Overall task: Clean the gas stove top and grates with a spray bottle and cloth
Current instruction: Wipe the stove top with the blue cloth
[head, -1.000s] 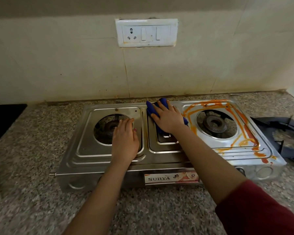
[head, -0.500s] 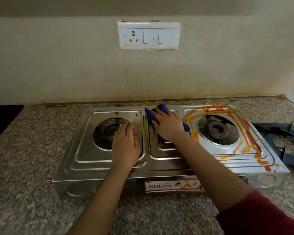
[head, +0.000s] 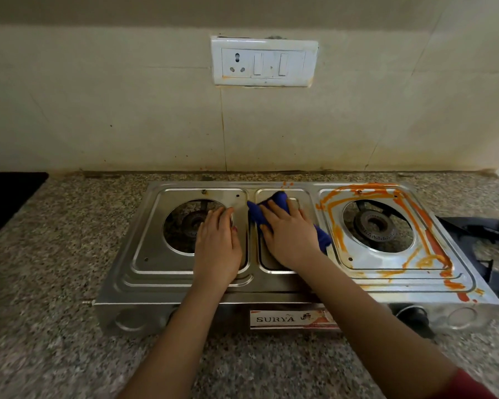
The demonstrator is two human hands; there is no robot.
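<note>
A steel two-burner gas stove [head: 144,272] sits on the granite counter with both grates off. My right hand [head: 290,236] presses a blue cloth [head: 277,203] flat onto the stove's middle panel. My left hand [head: 218,246] lies flat, fingers together, on the left burner plate beside the left burner [head: 190,223]. Orange-red sauce smears [head: 427,234] ring the right burner [head: 375,224] and run to the stove's front right corner. No spray bottle is in view.
A black grate [head: 490,246] lies on the counter to the right of the stove. A dark surface [head: 6,200] borders the counter at far left. A white switch and socket plate [head: 264,63] is on the wall above. Granite counter [head: 55,326] extends in front.
My right hand and the cloth have slid slightly toward me along the middle panel. The camera view has shifted down a little. My left hand stays in place.
</note>
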